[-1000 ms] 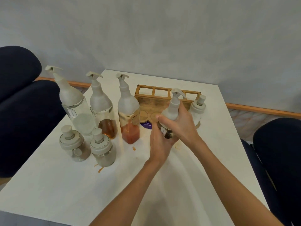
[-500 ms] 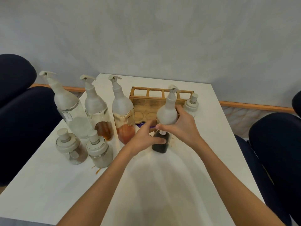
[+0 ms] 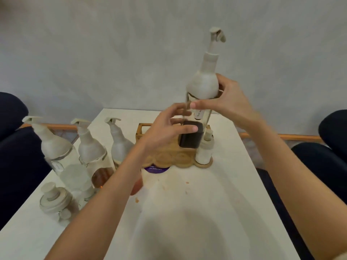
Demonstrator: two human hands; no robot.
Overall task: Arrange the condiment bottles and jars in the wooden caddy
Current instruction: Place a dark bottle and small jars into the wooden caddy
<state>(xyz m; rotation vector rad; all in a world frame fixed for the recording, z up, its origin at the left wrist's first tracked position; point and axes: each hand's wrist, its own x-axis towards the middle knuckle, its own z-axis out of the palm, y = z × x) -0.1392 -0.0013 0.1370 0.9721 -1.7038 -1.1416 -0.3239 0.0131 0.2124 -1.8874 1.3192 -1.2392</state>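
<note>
1 small jar (image 3: 54, 201) stands blurred at the left of the table (image 3: 216, 212); a second beside it is nearly hidden behind the left forearm. Behind them are the clear bottle (image 3: 56, 152), the amber bottle (image 3: 93, 154) and a third bottle (image 3: 120, 145), its lower half covered by that arm. The left hand (image 3: 167, 130) curls spread fingers at the dark-sauce bottle (image 3: 203, 87)'s left edge, thumb on its dark front. The right hand (image 3: 231, 104) wraps the white shoulder, thumb across the glass. The bottle's base overlaps the wooden caddy (image 3: 169, 158); contact cannot be told. A caddy jar (image 3: 204, 151) stands just beside it.
</note>
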